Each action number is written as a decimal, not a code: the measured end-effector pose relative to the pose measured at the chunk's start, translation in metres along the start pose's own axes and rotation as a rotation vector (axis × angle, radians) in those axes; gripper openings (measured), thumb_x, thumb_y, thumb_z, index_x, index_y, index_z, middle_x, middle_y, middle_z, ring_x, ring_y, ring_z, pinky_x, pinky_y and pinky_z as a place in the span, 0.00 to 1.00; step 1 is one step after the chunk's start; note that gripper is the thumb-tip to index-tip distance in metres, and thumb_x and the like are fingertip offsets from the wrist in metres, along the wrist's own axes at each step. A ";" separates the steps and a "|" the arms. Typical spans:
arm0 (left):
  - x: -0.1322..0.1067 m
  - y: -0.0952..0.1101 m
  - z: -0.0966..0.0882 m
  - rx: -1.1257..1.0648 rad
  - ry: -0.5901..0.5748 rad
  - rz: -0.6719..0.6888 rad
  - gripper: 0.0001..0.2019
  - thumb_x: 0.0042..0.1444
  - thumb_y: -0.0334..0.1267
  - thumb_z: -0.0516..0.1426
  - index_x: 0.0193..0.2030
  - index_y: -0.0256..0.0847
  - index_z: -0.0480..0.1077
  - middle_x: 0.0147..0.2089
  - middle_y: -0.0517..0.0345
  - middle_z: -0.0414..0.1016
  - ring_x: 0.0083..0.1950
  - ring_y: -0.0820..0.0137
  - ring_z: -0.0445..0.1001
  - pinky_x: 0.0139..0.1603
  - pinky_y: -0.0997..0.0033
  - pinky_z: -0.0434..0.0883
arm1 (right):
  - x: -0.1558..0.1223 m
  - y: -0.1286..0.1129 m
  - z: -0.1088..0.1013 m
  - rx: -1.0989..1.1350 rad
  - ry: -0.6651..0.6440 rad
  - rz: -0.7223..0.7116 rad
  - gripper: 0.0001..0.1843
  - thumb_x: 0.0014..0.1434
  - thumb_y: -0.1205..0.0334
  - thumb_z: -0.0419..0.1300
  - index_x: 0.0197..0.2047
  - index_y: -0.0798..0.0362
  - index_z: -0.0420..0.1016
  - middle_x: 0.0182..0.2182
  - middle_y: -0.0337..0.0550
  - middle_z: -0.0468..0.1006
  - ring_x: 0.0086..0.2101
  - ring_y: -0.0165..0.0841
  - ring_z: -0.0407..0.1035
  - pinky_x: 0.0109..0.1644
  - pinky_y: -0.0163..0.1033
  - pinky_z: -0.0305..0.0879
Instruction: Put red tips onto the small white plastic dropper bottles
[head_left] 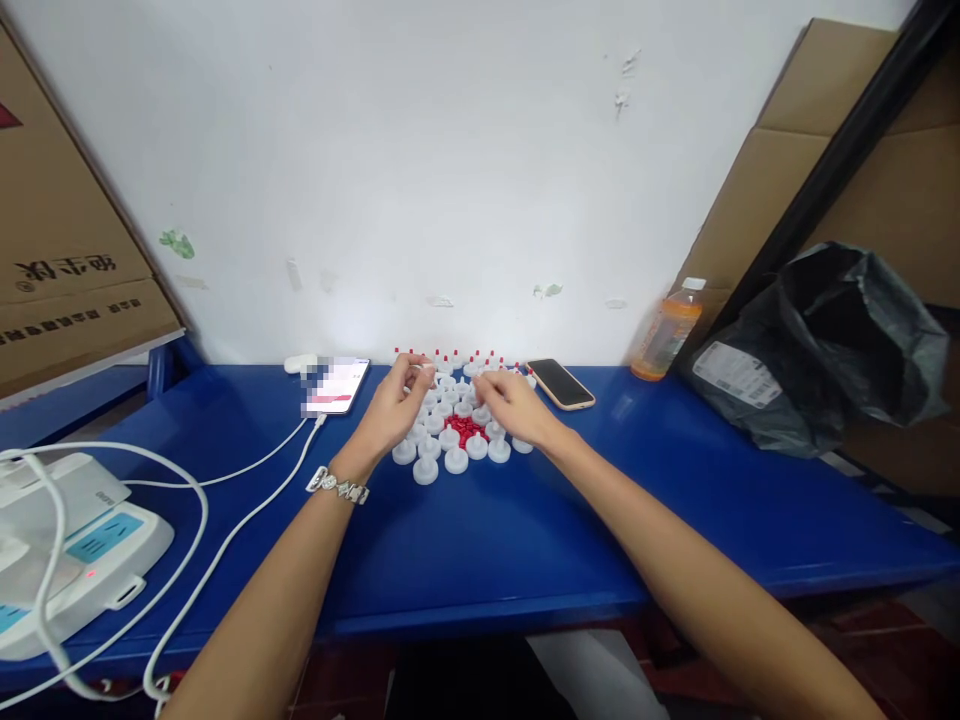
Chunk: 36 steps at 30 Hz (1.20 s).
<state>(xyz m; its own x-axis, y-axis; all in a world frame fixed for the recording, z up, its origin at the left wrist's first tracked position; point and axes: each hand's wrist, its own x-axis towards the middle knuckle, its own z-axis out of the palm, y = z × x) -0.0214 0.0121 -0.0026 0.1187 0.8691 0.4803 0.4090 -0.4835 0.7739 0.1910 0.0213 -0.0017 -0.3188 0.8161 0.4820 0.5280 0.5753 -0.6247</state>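
Several white plastic nozzle caps (425, 470) stand upright on the blue table, grouped between my hands. A small heap of red tip caps (466, 431) lies among them. Along the back of the group, several nozzles carry red tips (445, 358). My left hand (399, 402), with a silver watch at the wrist, is closed in a pinch over the left side of the group. A bit of white plastic shows at its fingertips, seemingly a nozzle cap. Over the right side, my right hand (511, 402) is closed too, thumb and forefinger together; whatever they hold is hidden.
A phone (560, 384) lies right of the caps, and a lit phone (341, 386) on a charging cable lies left. A white power strip (97, 550) with looping cables fills the left front. An orange drink bottle (666, 332) and a black plastic bag (817, 350) stand at right.
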 end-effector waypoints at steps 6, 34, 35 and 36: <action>-0.006 0.006 0.005 0.148 -0.113 0.029 0.16 0.63 0.50 0.55 0.51 0.43 0.65 0.42 0.55 0.74 0.40 0.68 0.74 0.37 0.69 0.69 | -0.002 -0.007 0.006 -0.003 -0.045 0.030 0.14 0.65 0.52 0.54 0.42 0.51 0.76 0.31 0.40 0.77 0.35 0.33 0.70 0.43 0.38 0.63; -0.006 0.005 0.013 0.424 -0.085 0.053 0.13 0.63 0.49 0.53 0.42 0.44 0.72 0.40 0.55 0.73 0.46 0.61 0.71 0.46 0.61 0.66 | 0.109 0.061 0.018 -0.611 -0.120 0.238 0.14 0.58 0.56 0.60 0.45 0.52 0.79 0.42 0.50 0.82 0.46 0.42 0.74 0.54 0.45 0.62; -0.006 0.005 0.013 0.423 -0.087 0.057 0.13 0.64 0.49 0.53 0.42 0.44 0.72 0.40 0.55 0.73 0.46 0.62 0.71 0.46 0.61 0.66 | 0.110 0.061 0.019 -0.618 -0.130 0.248 0.12 0.57 0.57 0.61 0.43 0.53 0.79 0.42 0.50 0.82 0.46 0.42 0.74 0.56 0.47 0.60; -0.006 0.005 0.013 0.423 -0.089 0.061 0.13 0.64 0.49 0.53 0.41 0.44 0.72 0.40 0.55 0.73 0.46 0.62 0.71 0.47 0.60 0.66 | 0.111 0.060 0.019 -0.615 -0.135 0.254 0.10 0.56 0.59 0.61 0.40 0.53 0.79 0.41 0.50 0.82 0.46 0.42 0.74 0.57 0.48 0.59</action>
<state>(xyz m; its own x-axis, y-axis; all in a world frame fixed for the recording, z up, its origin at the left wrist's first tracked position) -0.0080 0.0060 -0.0067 0.2241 0.8549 0.4679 0.7314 -0.4648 0.4990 0.1721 0.1476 0.0023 -0.2002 0.9444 0.2609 0.9383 0.2615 -0.2265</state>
